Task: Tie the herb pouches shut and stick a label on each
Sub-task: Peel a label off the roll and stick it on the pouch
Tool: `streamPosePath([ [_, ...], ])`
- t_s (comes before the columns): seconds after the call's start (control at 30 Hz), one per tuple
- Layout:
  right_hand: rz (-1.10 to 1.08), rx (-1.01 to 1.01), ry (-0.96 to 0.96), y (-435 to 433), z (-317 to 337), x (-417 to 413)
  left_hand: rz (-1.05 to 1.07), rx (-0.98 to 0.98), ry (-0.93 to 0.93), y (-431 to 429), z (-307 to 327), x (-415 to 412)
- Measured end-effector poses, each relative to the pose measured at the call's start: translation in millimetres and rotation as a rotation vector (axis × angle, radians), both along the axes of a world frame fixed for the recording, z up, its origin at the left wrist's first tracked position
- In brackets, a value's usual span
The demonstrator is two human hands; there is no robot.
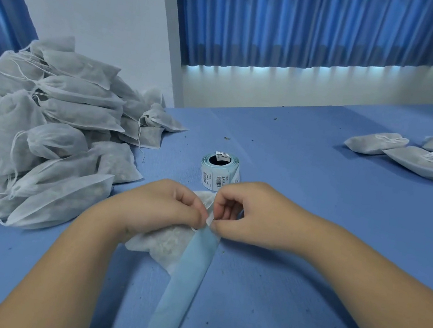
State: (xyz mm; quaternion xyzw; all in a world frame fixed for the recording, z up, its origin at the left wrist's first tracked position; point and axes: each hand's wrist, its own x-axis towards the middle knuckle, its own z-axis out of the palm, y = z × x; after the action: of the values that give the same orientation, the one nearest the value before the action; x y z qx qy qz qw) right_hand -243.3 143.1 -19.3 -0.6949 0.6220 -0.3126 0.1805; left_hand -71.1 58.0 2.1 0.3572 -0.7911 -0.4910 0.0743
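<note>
White mesh herb pouch (158, 242): pinned near centre on blue table (311, 234) under left hand (163, 209), held steady for labelling. Pinched in same hand: pale blue backing strip (190, 272). Edge of white label (209, 218) pinched by right hand (244, 213), apparently for peeling.

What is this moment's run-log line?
step: labelling | left hand: pinches backing strip | right hand: pinches same strip | pouch: beneath strip | label roll: behind hands

Flat matte blue tabletop (311, 234), flecked with small dark crumbs (226, 138). Behind it: plain white wall (93, 5); pleated blue fabric curtains (315, 24) above.
</note>
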Motion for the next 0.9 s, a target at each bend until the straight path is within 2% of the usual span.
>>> streamPosePath([
  [0.33,-0.009,0.019,-0.014,0.9,1.3,1.0,-0.029,-0.025,0.038,-1.8,0.3,2.0],
  [0.6,-0.032,0.06,0.035,2.8,6.6,1.8,0.034,-0.086,-0.032,0.7,1.2,-0.2],
  [0.9,0.009,0.338,-0.083,10.9,25.0,-17.6,0.09,-0.16,-0.151,-2.3,-0.8,1.4],
])
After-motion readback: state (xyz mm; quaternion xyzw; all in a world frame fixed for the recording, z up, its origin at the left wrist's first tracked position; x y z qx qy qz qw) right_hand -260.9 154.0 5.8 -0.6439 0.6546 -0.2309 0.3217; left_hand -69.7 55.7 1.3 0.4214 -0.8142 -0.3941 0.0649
